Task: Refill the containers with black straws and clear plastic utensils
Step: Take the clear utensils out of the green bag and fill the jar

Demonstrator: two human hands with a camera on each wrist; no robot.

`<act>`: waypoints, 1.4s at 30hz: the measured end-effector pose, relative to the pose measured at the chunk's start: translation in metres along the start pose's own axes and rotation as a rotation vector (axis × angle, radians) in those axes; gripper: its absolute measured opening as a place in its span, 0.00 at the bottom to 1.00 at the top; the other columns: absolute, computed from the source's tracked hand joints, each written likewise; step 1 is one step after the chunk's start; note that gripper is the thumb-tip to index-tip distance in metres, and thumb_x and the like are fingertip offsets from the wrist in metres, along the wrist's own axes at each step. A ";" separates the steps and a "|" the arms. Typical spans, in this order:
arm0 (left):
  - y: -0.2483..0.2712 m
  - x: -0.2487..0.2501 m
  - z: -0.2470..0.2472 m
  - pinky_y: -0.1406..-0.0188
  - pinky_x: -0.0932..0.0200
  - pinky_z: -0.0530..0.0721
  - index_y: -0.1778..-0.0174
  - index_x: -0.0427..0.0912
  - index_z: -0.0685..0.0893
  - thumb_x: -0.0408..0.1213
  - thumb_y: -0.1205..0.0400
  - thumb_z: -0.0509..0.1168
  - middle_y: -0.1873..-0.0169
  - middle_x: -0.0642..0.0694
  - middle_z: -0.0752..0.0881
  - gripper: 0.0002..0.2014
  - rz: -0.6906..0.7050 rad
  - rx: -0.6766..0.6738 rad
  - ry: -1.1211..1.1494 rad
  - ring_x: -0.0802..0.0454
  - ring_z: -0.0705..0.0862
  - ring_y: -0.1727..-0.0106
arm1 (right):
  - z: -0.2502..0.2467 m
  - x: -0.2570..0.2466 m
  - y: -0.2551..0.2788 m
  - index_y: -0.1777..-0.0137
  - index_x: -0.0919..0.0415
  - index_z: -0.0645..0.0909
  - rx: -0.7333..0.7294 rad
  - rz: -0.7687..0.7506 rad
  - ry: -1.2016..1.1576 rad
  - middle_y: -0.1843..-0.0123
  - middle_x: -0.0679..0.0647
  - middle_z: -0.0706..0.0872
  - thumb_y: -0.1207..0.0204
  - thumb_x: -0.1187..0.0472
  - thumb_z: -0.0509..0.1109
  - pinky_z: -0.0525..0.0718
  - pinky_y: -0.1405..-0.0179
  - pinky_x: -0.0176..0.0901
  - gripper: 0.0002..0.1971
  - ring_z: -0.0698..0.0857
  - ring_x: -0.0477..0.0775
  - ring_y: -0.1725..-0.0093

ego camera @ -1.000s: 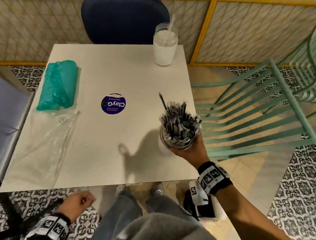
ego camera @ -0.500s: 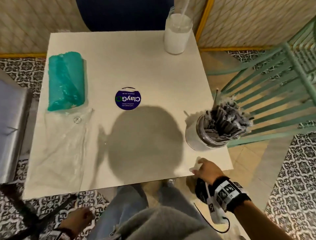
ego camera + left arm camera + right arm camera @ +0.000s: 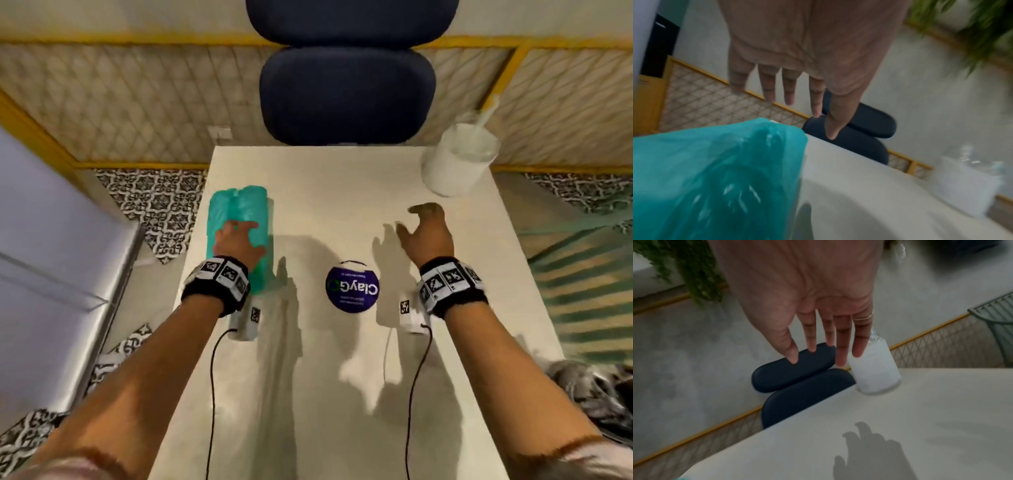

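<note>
A teal plastic bag (image 3: 239,212) lies on the left side of the white table (image 3: 342,394). My left hand (image 3: 239,240) hovers just over the teal bag (image 3: 715,178) with straight, spread fingers (image 3: 789,91) and holds nothing. A white-lined glass jar (image 3: 459,161) with one clear utensil in it stands at the far right corner. My right hand (image 3: 424,229) is empty above the table, with its fingers (image 3: 840,345) stretched toward that jar (image 3: 873,369) but short of it. The jar of black straws (image 3: 589,387) shows blurred at the near right edge.
A round purple sticker (image 3: 352,287) marks the table's middle, between my wrists. A navy chair (image 3: 346,92) stands behind the far edge. A green slatted chair (image 3: 582,274) is on the right and a grey bench (image 3: 51,274) on the left.
My right hand left the straw jar at the table's right edge and moved up toward the white jar. My left hand rose from below the table to over the teal bag.
</note>
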State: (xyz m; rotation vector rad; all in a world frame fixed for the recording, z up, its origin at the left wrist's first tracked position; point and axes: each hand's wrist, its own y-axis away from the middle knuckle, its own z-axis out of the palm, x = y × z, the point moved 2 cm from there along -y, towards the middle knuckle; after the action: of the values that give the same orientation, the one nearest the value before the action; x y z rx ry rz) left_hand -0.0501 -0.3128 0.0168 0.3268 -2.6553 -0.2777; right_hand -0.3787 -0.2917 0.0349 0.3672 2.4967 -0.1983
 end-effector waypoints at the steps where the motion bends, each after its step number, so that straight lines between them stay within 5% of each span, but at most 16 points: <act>1: -0.019 0.004 -0.003 0.27 0.37 0.67 0.31 0.52 0.72 0.45 0.31 0.74 0.27 0.37 0.67 0.31 -0.084 0.006 -0.065 0.33 0.67 0.27 | -0.005 -0.003 -0.031 0.34 0.65 0.76 0.055 -0.006 0.004 0.23 0.62 0.68 0.25 0.61 0.71 0.81 0.44 0.53 0.21 0.83 0.66 0.41; 4: -0.084 -0.029 0.023 0.22 0.34 0.58 0.23 0.52 0.54 0.60 0.38 0.76 0.20 0.33 0.52 0.52 -0.334 -0.158 -0.148 0.32 0.54 0.20 | -0.020 -0.004 -0.113 0.26 0.63 0.66 0.170 0.060 0.037 0.16 0.59 0.53 0.25 0.62 0.68 0.82 0.41 0.61 0.27 0.81 0.70 0.38; 7: -0.178 -0.113 0.098 0.22 0.37 0.63 0.23 0.57 0.35 0.75 0.77 0.71 0.20 0.37 0.55 0.85 -0.474 -0.267 -0.114 0.34 0.59 0.20 | -0.033 0.006 -0.176 0.21 0.63 0.58 0.205 0.162 0.095 0.15 0.59 0.51 0.22 0.64 0.63 0.79 0.38 0.61 0.30 0.79 0.72 0.34; 8: -0.194 -0.120 0.110 0.22 0.37 0.63 0.24 0.59 0.33 0.75 0.76 0.72 0.19 0.38 0.54 0.84 -0.480 -0.265 -0.110 0.34 0.59 0.20 | -0.037 0.012 -0.191 0.21 0.64 0.57 0.193 0.214 0.121 0.15 0.61 0.53 0.21 0.64 0.61 0.78 0.38 0.60 0.29 0.78 0.72 0.33; 11: -0.160 -0.075 0.079 0.21 0.36 0.57 0.23 0.59 0.34 0.68 0.50 0.76 0.19 0.34 0.49 0.70 -0.456 -0.283 -0.174 0.31 0.54 0.20 | -0.043 0.034 -0.215 0.25 0.71 0.64 0.039 0.267 0.294 0.24 0.70 0.69 0.17 0.66 0.56 0.76 0.34 0.57 0.21 0.74 0.71 0.29; 16: -0.137 -0.025 0.048 0.24 0.39 0.65 0.21 0.54 0.42 0.56 0.36 0.76 0.21 0.34 0.60 0.57 -0.389 -0.291 -0.032 0.31 0.64 0.23 | -0.040 0.049 -0.212 0.33 0.70 0.75 -0.047 0.283 0.277 0.33 0.74 0.79 0.16 0.65 0.56 0.77 0.37 0.60 0.16 0.78 0.73 0.34; 21: -0.097 0.053 0.049 0.25 0.46 0.68 0.20 0.45 0.50 0.44 0.28 0.73 0.23 0.39 0.66 0.47 -0.206 -0.363 0.208 0.37 0.69 0.25 | -0.031 0.047 -0.147 0.38 0.68 0.78 -0.068 0.238 0.234 0.39 0.73 0.82 0.20 0.70 0.57 0.79 0.43 0.58 0.14 0.81 0.73 0.39; 26: -0.019 0.095 0.079 0.28 0.46 0.72 0.21 0.47 0.52 0.44 0.28 0.73 0.25 0.39 0.70 0.45 -0.079 -0.485 0.281 0.37 0.73 0.28 | -0.034 0.039 -0.037 0.43 0.64 0.81 -0.100 0.165 0.195 0.44 0.70 0.85 0.24 0.75 0.55 0.79 0.52 0.53 0.17 0.83 0.71 0.45; 36: 0.138 0.049 0.132 0.35 0.44 0.79 0.21 0.60 0.44 0.54 0.31 0.72 0.30 0.31 0.72 0.50 -0.134 -0.482 0.196 0.30 0.78 0.36 | -0.060 0.056 0.189 0.52 0.65 0.83 -0.227 -0.055 0.204 0.58 0.70 0.84 0.23 0.71 0.62 0.78 0.63 0.52 0.08 0.83 0.71 0.60; 40: 0.185 0.033 0.145 0.38 0.44 0.81 0.22 0.63 0.44 0.56 0.32 0.72 0.34 0.31 0.74 0.50 -0.165 -0.424 0.190 0.30 0.80 0.40 | -0.070 0.070 0.240 0.60 0.61 0.84 -0.223 -0.158 0.318 0.71 0.62 0.83 0.33 0.73 0.71 0.71 0.74 0.44 0.07 0.82 0.66 0.74; 42: 0.209 0.024 0.153 0.37 0.43 0.80 0.22 0.63 0.43 0.56 0.32 0.72 0.36 0.30 0.74 0.50 -0.180 -0.407 0.169 0.30 0.79 0.40 | -0.076 0.073 0.250 0.61 0.60 0.84 -0.194 -0.206 0.276 0.71 0.61 0.84 0.29 0.69 0.68 0.74 0.75 0.44 0.05 0.83 0.66 0.73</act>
State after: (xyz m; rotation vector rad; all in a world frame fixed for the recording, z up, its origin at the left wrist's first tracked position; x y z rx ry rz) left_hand -0.1791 -0.0992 -0.0565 0.4332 -2.3351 -0.7967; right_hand -0.4005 -0.0213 0.0396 0.0591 2.7963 0.0165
